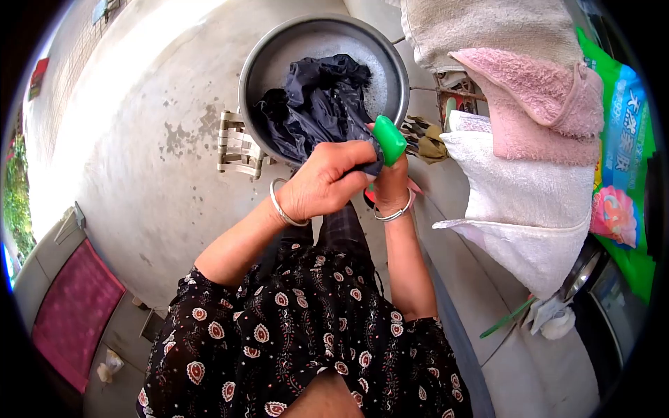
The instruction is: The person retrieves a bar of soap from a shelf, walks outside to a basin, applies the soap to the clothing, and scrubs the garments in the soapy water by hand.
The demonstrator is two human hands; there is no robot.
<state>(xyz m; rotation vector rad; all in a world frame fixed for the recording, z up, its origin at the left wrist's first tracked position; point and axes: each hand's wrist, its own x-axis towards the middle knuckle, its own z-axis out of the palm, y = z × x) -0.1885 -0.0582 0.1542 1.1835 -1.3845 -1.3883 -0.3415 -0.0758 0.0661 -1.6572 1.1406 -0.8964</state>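
Note:
A dark navy garment [317,101] lies wet and bunched in a grey metal basin [247,83] with whitish suds. One end of the cloth is drawn up over the near rim. My left hand [327,177] is closed on that end, its fingers curled round the fabric. Close beside it, my right hand [394,180] holds a glossy green bar of soap [389,141] against the cloth. Most of the right fingers are hidden behind the soap and the garment.
A small stool [240,143] shows beside the basin. To the right hang a beige towel [488,28], a pink towel [536,90] and a white towel [512,188]. Beyond them is a green printed bag [627,139]. A pink mat [73,313] is at the lower left.

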